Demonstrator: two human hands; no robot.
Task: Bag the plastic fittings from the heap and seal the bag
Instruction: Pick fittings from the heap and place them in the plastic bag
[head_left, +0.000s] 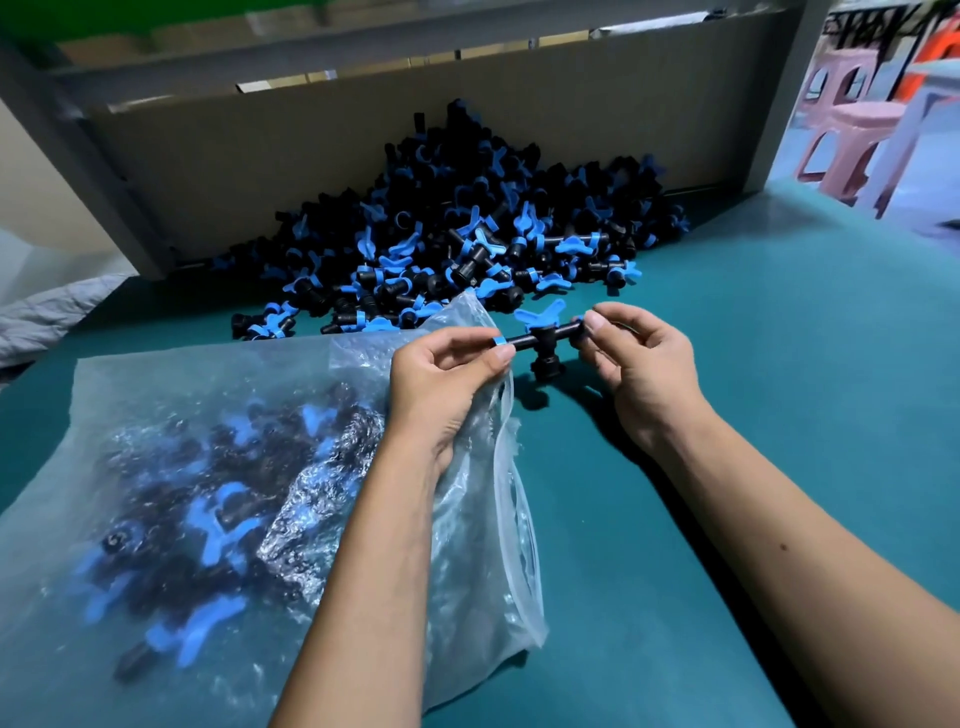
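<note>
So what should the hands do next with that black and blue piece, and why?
Probably slide the fitting into the bag. Both the left hand and right hand pinch its ends just beside the bag's open mouth, other fittings already lie inside, and the heap behind is still large.

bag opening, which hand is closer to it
Left. The left hand is right over the bag opening, wrist against the plastic, pinching the fitting. The right hand holds the fitting's other end, out over the table.

A teal table (779, 364) meets a cardboard backboard (322, 156); pink stools (852, 150) stand beyond.
</note>
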